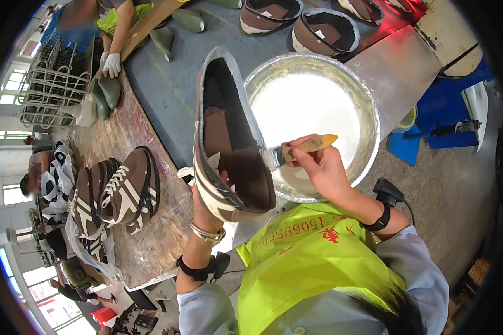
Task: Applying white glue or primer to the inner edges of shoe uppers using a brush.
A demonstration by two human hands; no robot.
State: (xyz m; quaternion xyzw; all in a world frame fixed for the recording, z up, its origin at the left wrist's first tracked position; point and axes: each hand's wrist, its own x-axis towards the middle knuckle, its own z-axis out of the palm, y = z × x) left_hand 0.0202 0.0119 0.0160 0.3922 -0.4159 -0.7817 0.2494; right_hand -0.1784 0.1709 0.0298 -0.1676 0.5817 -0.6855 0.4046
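Observation:
My left hand (205,209) is closed around a brown shoe upper (207,181) with cream trim, held up with its open, dark inside facing me. Most of that hand's fingers are hidden behind the shoe. A pale band of what looks like glue runs along the shoe's edge. In my right hand (325,170) is a flat brush (313,144) with a yellow-tipped wooden handle, pinched between thumb and fingers. Its bristles touch the shoe's right edge. Just beyond the brush stands a wide metal basin (369,120) of white liquid.
More brown shoe uppers (324,33) sit on the grey belt (167,84) at the back. Finished-looking brown sneakers (131,184) are piled on the worn wooden table (167,245) at left. A co-worker's gloved hand (112,65) is by green shoe lasts (109,90).

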